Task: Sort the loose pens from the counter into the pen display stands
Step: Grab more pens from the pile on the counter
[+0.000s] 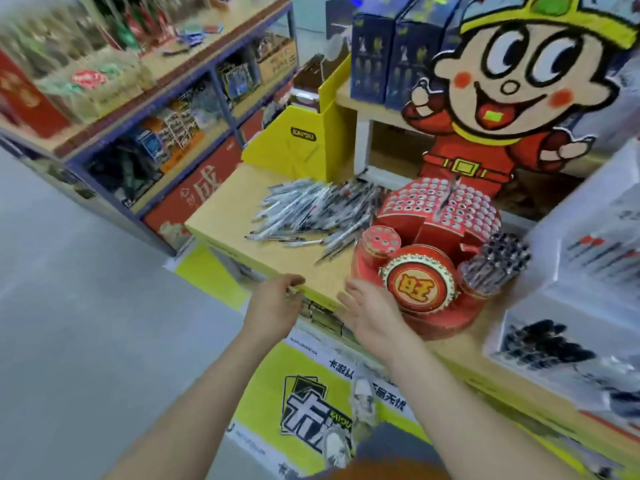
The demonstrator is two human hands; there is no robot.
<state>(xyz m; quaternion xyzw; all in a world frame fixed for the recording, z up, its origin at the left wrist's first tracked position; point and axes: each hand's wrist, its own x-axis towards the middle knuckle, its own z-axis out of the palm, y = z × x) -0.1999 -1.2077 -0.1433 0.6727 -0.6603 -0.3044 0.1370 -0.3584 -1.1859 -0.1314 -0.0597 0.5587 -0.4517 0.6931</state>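
Wood-toned desk point(242, 209) with a yellow front edge, bearing everything. At its back right, a tall cartoon cutout point(512, 98) in a red suit and yellow cap. In front of that, the red pen display stand point(433, 233): domed top dotted with rows of round holes, gold-rimmed round emblem point(419, 282) on the front. Left of the stand and reaching it, the loose pens point(311, 213) in a sprawling heap, pale grey-white barrels with dark tips, crossed every way. Behind the heap, a yellow cardboard stand point(301, 140). Of the hands, right hand point(370, 310) spread flat-fingered, holding nothing, just beside the stand's base; left hand point(277, 299) with fingers curled at the desk's front edge, grip or mere touch impossible to tell. On the stand's right, a cup of dark pens point(495, 261), packed full; on its left, a small holed cup point(382, 239)
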